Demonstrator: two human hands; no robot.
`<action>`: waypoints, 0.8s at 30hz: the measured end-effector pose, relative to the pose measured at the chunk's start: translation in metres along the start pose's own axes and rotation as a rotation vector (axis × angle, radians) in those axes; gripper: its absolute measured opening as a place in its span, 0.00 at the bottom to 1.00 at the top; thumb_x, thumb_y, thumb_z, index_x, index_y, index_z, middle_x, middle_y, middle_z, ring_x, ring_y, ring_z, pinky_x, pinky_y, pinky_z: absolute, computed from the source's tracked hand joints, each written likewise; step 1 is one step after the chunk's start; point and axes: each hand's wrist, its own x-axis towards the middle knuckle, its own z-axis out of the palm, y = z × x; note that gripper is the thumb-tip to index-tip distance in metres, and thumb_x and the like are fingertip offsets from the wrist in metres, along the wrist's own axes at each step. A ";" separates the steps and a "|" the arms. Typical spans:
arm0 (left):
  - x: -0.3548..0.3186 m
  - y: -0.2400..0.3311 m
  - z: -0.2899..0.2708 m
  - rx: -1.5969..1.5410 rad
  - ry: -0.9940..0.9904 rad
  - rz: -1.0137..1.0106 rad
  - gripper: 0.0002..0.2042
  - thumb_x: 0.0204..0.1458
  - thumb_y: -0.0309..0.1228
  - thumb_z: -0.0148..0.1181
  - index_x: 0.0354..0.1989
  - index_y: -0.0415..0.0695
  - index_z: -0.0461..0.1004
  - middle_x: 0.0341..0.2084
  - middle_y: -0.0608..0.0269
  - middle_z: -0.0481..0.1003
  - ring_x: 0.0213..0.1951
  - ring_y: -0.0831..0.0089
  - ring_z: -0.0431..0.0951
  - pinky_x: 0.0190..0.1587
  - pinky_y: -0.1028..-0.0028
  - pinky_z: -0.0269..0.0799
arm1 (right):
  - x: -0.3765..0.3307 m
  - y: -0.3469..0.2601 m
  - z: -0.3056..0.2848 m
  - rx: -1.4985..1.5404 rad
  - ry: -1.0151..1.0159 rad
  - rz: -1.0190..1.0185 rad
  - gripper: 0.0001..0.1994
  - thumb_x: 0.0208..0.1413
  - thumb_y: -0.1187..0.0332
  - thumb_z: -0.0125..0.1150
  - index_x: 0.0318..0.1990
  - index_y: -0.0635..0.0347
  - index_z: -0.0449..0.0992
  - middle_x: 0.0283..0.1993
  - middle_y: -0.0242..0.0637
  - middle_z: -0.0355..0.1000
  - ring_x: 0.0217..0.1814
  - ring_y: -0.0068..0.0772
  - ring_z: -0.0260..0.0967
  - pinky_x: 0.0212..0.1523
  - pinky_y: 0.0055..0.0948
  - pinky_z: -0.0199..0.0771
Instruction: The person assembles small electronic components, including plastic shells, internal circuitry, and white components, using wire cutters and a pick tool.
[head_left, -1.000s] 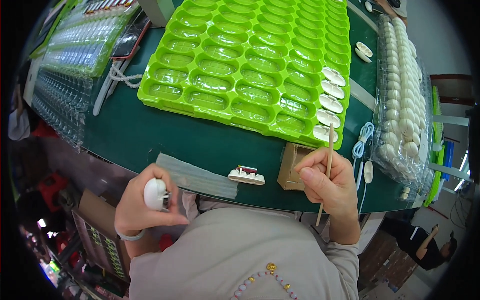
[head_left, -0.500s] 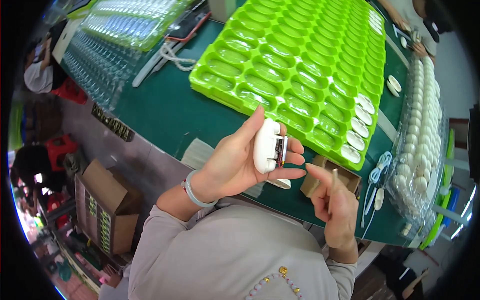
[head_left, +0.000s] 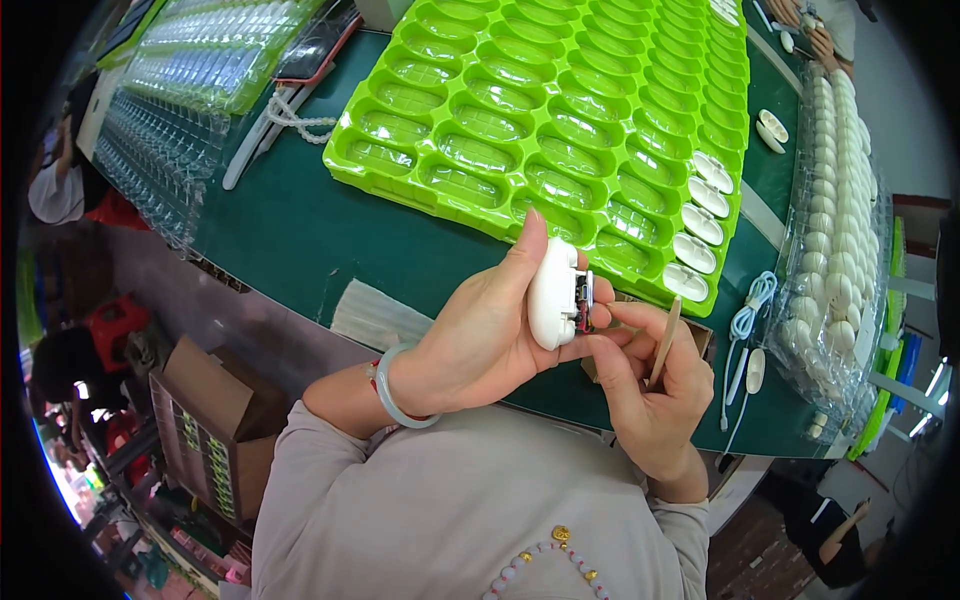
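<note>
My left hand [head_left: 470, 335] is closed around a white oval plastic housing [head_left: 551, 295], held upright with its open side toward the right. A small circuit board with fine wires [head_left: 584, 300] shows along that open side. My right hand [head_left: 655, 395] has come up against it, with thumb and forefinger pinched at the lower edge of the board. Whether they grip a wire there is too small to tell. A thin wooden stick [head_left: 667, 340] is tucked between the fingers of that same hand, pointing upward.
Beyond my hands lies a bright green tray [head_left: 400, 188] of oval pockets, with several white shells [head_left: 685, 281] at its right. Farther right are a coiled cable [head_left: 752, 310], a loose white shell [head_left: 756, 370] and a bag of shells [head_left: 828, 230]. A co-worker's hand [head_left: 822, 45] shows far right.
My right hand has moved up and left, from apart to touching the housing's open side. The housing has shifted slightly right in view. The tray appears farther left and up as the view moved.
</note>
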 end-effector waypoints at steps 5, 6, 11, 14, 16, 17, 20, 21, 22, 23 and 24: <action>0.000 0.000 -0.004 0.022 0.008 -0.002 0.23 0.57 0.53 0.34 0.41 0.44 0.62 0.33 0.60 0.70 0.35 0.75 0.72 0.37 0.74 0.73 | 0.002 -0.001 0.005 0.039 0.025 0.019 0.12 0.45 0.80 0.61 0.40 0.70 0.69 0.29 0.35 0.74 0.21 0.18 0.71 0.21 0.14 0.67; 0.000 0.000 -0.004 0.034 0.000 0.005 0.23 0.57 0.54 0.34 0.40 0.45 0.62 0.33 0.61 0.70 0.35 0.75 0.72 0.37 0.75 0.72 | 0.002 -0.002 0.006 0.043 0.033 0.032 0.12 0.46 0.80 0.61 0.39 0.69 0.70 0.28 0.35 0.74 0.21 0.17 0.70 0.20 0.14 0.67; 0.001 -0.004 0.009 0.196 0.071 0.086 0.24 0.57 0.56 0.27 0.37 0.49 0.62 0.28 0.64 0.66 0.29 0.79 0.67 0.27 0.80 0.64 | 0.000 -0.001 0.010 0.060 0.049 0.091 0.11 0.45 0.78 0.62 0.37 0.68 0.70 0.27 0.34 0.74 0.20 0.17 0.69 0.20 0.14 0.66; 0.001 -0.005 0.005 0.263 0.034 0.140 0.24 0.57 0.57 0.27 0.37 0.49 0.61 0.27 0.64 0.66 0.28 0.80 0.66 0.24 0.82 0.61 | -0.001 0.000 0.012 0.060 0.069 0.085 0.11 0.45 0.78 0.63 0.37 0.67 0.70 0.26 0.33 0.74 0.19 0.17 0.69 0.20 0.14 0.67; 0.002 -0.005 0.004 0.303 0.011 0.160 0.24 0.56 0.57 0.27 0.37 0.49 0.61 0.27 0.64 0.66 0.27 0.80 0.66 0.23 0.83 0.59 | -0.001 0.001 0.013 0.062 0.080 0.080 0.11 0.45 0.78 0.63 0.36 0.67 0.70 0.26 0.34 0.74 0.19 0.17 0.70 0.19 0.15 0.67; 0.002 -0.006 0.004 0.311 0.003 0.180 0.24 0.56 0.57 0.27 0.37 0.49 0.61 0.27 0.63 0.66 0.27 0.80 0.65 0.22 0.83 0.58 | -0.001 0.001 0.013 0.060 0.085 0.074 0.11 0.45 0.78 0.63 0.36 0.67 0.70 0.26 0.33 0.74 0.20 0.18 0.70 0.20 0.15 0.67; 0.001 -0.007 0.004 0.328 -0.005 0.213 0.24 0.56 0.57 0.27 0.38 0.49 0.61 0.28 0.63 0.67 0.27 0.80 0.65 0.22 0.83 0.57 | -0.002 0.000 0.013 0.067 0.084 0.076 0.11 0.45 0.78 0.63 0.36 0.67 0.70 0.26 0.33 0.74 0.20 0.18 0.70 0.20 0.15 0.67; 0.001 -0.008 0.004 0.337 -0.007 0.225 0.24 0.56 0.57 0.27 0.38 0.49 0.61 0.28 0.63 0.67 0.27 0.80 0.66 0.22 0.83 0.58 | -0.002 -0.001 0.013 0.077 0.078 0.084 0.11 0.45 0.78 0.63 0.36 0.67 0.69 0.26 0.33 0.74 0.21 0.18 0.71 0.20 0.15 0.67; 0.001 -0.008 0.003 0.340 -0.008 0.226 0.24 0.56 0.57 0.27 0.38 0.49 0.61 0.28 0.63 0.67 0.27 0.80 0.66 0.22 0.83 0.58 | -0.002 0.000 0.013 0.077 0.080 0.082 0.11 0.45 0.78 0.63 0.36 0.67 0.69 0.26 0.33 0.74 0.21 0.18 0.71 0.20 0.15 0.67; 0.000 -0.008 0.002 0.352 -0.006 0.233 0.24 0.56 0.58 0.28 0.38 0.49 0.61 0.28 0.63 0.67 0.27 0.80 0.66 0.22 0.83 0.58 | -0.003 0.000 0.014 0.078 0.078 0.074 0.11 0.44 0.78 0.63 0.36 0.67 0.69 0.26 0.33 0.74 0.20 0.18 0.70 0.20 0.15 0.67; 0.000 -0.009 0.001 0.366 -0.004 0.240 0.25 0.56 0.58 0.28 0.39 0.49 0.61 0.29 0.62 0.67 0.28 0.80 0.66 0.22 0.83 0.58 | -0.003 0.001 0.014 0.079 0.077 0.067 0.11 0.44 0.78 0.63 0.36 0.67 0.69 0.27 0.33 0.74 0.20 0.18 0.70 0.19 0.15 0.67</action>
